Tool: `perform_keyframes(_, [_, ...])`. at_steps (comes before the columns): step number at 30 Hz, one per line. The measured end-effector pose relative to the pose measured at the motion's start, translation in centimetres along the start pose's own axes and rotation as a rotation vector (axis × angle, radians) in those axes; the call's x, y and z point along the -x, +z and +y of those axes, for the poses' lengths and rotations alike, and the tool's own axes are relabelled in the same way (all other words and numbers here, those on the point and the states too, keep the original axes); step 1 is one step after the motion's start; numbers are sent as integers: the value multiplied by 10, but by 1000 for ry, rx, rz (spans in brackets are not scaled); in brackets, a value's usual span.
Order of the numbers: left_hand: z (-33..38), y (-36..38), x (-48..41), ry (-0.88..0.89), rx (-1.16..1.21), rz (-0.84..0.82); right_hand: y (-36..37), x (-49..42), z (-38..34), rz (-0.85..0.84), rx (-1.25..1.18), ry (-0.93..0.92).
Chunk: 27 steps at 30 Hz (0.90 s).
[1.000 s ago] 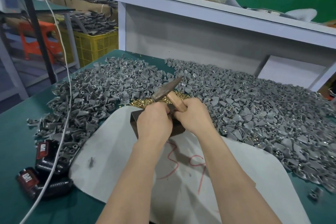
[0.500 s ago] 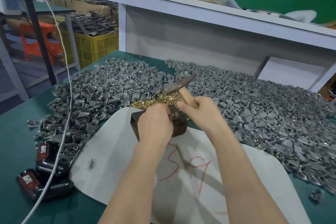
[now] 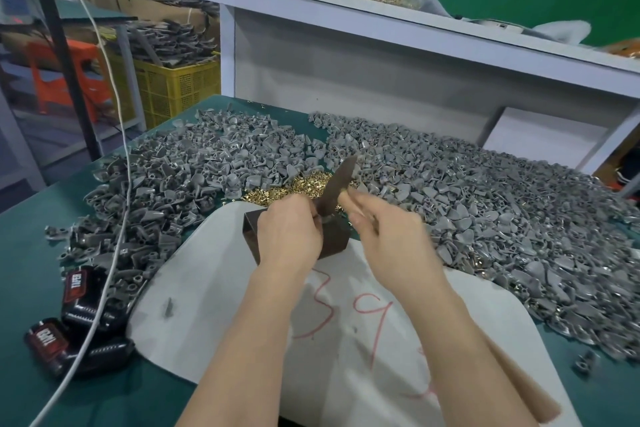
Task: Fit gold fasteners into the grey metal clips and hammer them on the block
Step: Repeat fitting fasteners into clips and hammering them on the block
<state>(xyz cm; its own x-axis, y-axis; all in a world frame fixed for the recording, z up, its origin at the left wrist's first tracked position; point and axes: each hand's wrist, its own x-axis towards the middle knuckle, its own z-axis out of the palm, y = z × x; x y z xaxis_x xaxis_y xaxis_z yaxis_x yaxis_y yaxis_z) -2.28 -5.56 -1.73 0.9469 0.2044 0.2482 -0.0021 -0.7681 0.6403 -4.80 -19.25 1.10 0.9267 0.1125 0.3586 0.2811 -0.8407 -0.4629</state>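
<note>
1. My right hand (image 3: 388, 239) wraps round the pale wooden handle of a hammer (image 3: 337, 184), and this grip sits close up under the head.
2. The hammer head is dark, worn metal. One end narrows to a wedge that points up and away from me, so the head stands tilted.
3. The head hangs just above the block (image 3: 334, 241), a dark brown metal cube. The block stands on a white sheet (image 3: 214, 288) marked with red scrawl, near the middle of the green counter (image 3: 27, 253).
4. My left hand (image 3: 289, 236) rests on top of the block, with its fingers curled down at the far edge beside the hammer head.
5. The gold fasteners (image 3: 294, 187) are small and shiny and lie in a low heap just behind the block.
6. The grey metal clips (image 3: 485, 211) are dull, paddle-shaped pieces. They are spread in a wide heap over the back, left and right of the counter and touch the gold heap.
7. My left hand covers most of the block's top, so whatever lies under its fingertips is hidden. I cannot tell whether that grip pinches a clip or only presses down.
8. The lower end of the hammer head is hidden behind my left fingers.
9. My right hand and the hammer are smeared by blur, so fine detail is lost.
</note>
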Motion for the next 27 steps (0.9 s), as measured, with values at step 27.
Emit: perform_keyframes(27, [2, -2, 0, -2, -71, -21, -2, -3, -2, -76, 73, -24])
